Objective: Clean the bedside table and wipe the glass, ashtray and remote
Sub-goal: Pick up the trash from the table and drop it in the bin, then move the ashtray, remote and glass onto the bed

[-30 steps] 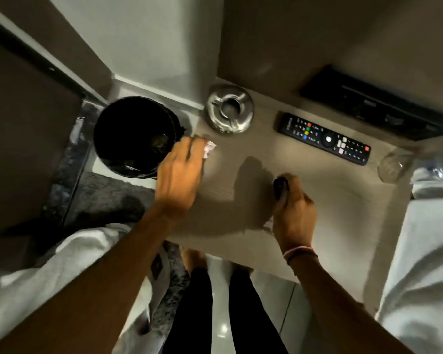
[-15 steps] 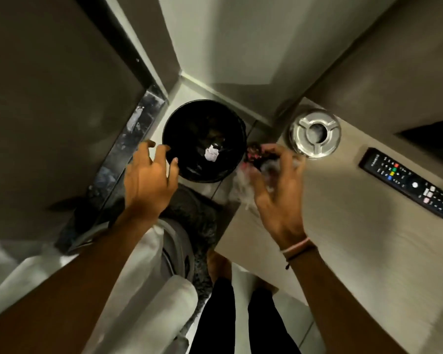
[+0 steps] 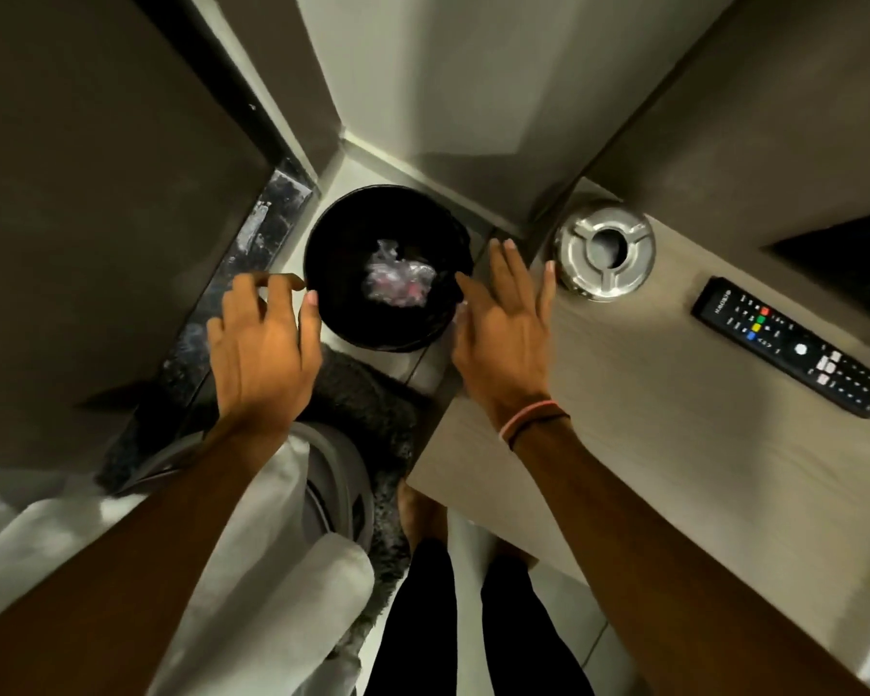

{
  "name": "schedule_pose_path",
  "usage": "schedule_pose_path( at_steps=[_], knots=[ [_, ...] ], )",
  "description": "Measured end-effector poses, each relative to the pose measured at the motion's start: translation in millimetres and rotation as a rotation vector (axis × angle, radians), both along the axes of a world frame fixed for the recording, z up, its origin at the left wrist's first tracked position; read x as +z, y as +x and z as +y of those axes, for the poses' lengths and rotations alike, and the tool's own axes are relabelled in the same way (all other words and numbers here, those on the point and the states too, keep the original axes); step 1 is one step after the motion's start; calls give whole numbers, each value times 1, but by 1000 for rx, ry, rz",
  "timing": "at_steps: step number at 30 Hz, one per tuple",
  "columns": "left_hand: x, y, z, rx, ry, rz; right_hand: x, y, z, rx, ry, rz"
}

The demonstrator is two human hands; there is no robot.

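The wooden bedside table [image 3: 649,444] fills the right side. A round metal ashtray [image 3: 604,252] stands at its far left corner, and a black remote [image 3: 789,346] lies to the right of it. The glass is out of view. My left hand [image 3: 262,344] hovers open at the left rim of a black waste bin [image 3: 332,313]. My right hand [image 3: 503,329] hangs open at the bin's right rim, beside the table's left edge, holding nothing. Crumpled clear wrapping with pink bits [image 3: 398,283] lies inside the bin.
The bin stands on the floor in the corner between the wall and the table. A dark shaggy mat [image 3: 367,414] lies below it. White bedding [image 3: 252,570] sits at lower left. My legs [image 3: 473,620] stand at the table's front edge.
My hands left the tabletop and moved over the bin. The left hand's scrap dropped in first; the right hand has since let go of its crumpled wrapping, which now lies in the bin.
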State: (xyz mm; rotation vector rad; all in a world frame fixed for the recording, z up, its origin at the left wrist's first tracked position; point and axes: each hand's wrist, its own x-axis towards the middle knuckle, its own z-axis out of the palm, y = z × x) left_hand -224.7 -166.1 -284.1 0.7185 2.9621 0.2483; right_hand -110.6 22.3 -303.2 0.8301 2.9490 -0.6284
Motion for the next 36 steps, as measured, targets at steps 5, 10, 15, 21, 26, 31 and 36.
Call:
schedule_pose_path(
  at_steps=[5, 10, 15, 21, 26, 31, 36],
  knots=[
    [4, 21, 40, -195, -5, 58, 25, 69, 41, -173, 57, 104],
    [17, 56, 124, -570, 117, 117, 41, 143, 111, -395, 187, 84],
    [23, 76, 216, -732, -75, -149, 56, 180, 182, -467, 32, -256],
    [23, 78, 282, -711, -337, -205, 60, 193, 215, -416, -3, -448],
    [27, 68, 292, -685, -369, -302, 53, 197, 210, -401, 50, -500],
    [41, 74, 282, -664, -385, -361, 59, 206, 193, -511, -89, -464],
    [84, 132, 295, -797, -298, -309, 91, 247, 165, -766, -245, -240]
  ],
)
